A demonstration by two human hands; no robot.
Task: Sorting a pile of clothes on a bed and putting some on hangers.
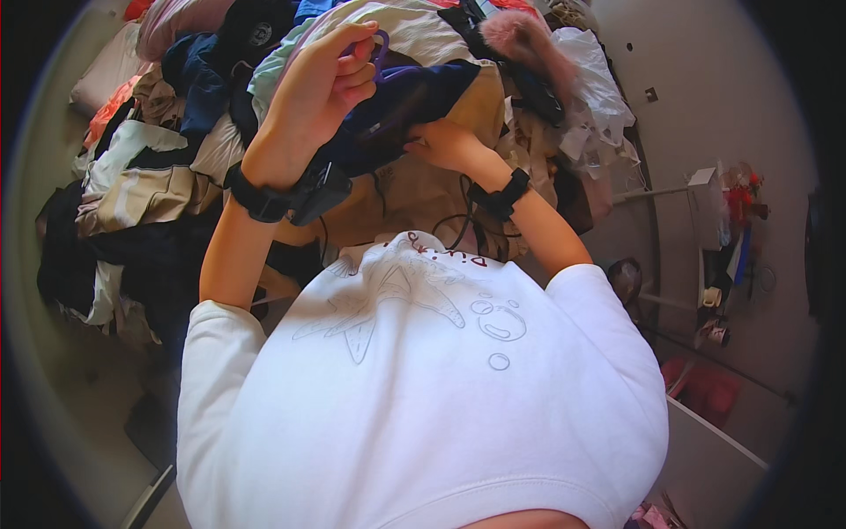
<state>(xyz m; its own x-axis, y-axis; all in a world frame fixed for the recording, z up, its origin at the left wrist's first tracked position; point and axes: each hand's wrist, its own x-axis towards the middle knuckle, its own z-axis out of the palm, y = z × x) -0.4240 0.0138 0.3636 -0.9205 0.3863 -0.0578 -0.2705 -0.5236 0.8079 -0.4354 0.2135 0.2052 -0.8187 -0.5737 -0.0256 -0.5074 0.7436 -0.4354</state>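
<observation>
My left hand (330, 86) is raised over the bed of clothes, fingers curled around a purple plastic clothes hanger (382, 56). Part of the hanger is hidden behind the fingers and the cloth. Below it spreads a dark navy garment (423, 89), its folds lying close under the hanger. At the garment's near edge my right hand (449, 145) pinches the fabric between thumb and fingers. Under both hands lies tan cloth (410, 198), with thin black cables (462, 221) crossing it. A black strap with a device (320, 195) is on my left wrist, and another black strap (500, 195) on my right.
Heaped clothes (158, 192) fill the left side. A pink fluffy item (522, 46) and a crumpled white plastic bag (588, 86) lie at the far right of the pile. Along the right wall stands a shelf (704, 192) with small items.
</observation>
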